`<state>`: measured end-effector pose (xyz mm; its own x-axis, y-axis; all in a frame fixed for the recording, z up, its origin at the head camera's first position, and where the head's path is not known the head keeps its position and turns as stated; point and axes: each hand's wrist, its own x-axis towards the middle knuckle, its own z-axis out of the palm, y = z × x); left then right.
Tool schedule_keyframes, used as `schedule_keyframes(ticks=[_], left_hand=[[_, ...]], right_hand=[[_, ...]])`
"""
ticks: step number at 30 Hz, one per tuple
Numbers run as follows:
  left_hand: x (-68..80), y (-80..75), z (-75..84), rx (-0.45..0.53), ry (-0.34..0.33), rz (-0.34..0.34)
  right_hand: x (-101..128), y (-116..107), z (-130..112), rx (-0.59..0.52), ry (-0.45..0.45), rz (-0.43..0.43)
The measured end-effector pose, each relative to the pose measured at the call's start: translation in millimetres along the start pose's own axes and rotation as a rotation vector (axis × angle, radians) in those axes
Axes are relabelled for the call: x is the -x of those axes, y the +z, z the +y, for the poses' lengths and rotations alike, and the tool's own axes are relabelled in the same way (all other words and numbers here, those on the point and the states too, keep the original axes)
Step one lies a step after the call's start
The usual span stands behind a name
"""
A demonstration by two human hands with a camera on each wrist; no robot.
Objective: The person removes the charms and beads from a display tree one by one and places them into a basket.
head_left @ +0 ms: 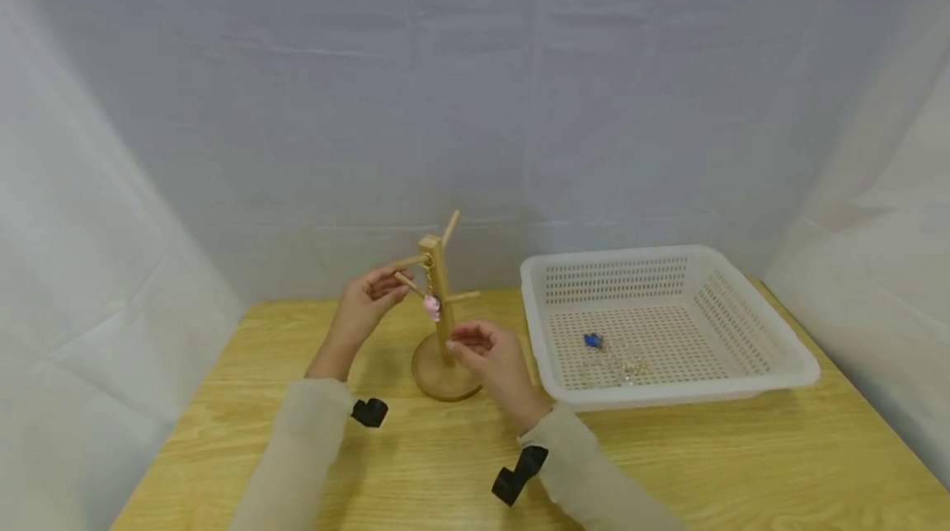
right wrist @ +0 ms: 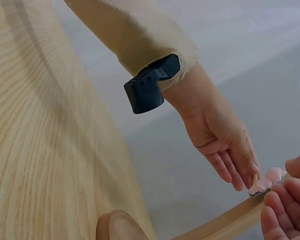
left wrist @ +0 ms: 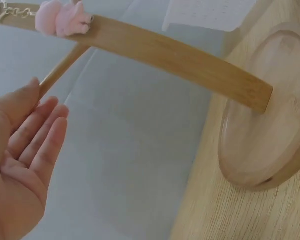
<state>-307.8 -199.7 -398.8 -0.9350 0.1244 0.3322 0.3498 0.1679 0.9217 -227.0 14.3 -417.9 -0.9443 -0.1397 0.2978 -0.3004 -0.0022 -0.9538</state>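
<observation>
A wooden stand (head_left: 443, 317) with a round base (head_left: 448, 378) stands upright on the table, with several pegs on its post. From an upper peg hangs a keychain with a pink pig-like figure (head_left: 432, 307), resting against the post. My left hand (head_left: 369, 298) is left of the post, thumb and fingers pinching the end of a wooden peg (left wrist: 62, 70). Beside the post's lower right side is my right hand (head_left: 493, 358), fingers loosely bent and holding nothing. In the right wrist view, its thumb and fingers (right wrist: 290, 212) are apart near the pink figure.
Right of the stand is a white perforated plastic basket (head_left: 671, 391). Inside it lie a blue trinket (head_left: 593, 340) and some small clear, shiny pieces (head_left: 629, 370). White sheeting (head_left: 475, 102) hangs behind the wooden table (head_left: 416, 465) and along both sides.
</observation>
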Motion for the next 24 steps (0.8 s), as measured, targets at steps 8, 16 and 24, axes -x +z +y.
schedule_keyframes(ticks=[8, 16, 24], left_hand=[[-0.1, 5.7, -2.8, 0.169, -0.075, 0.044], [7.3, 11.9, -3.7, 0.173, -0.087, 0.081], [17.9, 21.8, 0.6, 0.164, -0.064, 0.108]], right_hand=[[5.7, 0.2, -14.7, -0.014, 0.048, -0.040], [1.3, -0.2, 6.2, -0.012, 0.020, 0.017], [0.4, 1.0, -0.8, -0.012, -0.037, 0.050]])
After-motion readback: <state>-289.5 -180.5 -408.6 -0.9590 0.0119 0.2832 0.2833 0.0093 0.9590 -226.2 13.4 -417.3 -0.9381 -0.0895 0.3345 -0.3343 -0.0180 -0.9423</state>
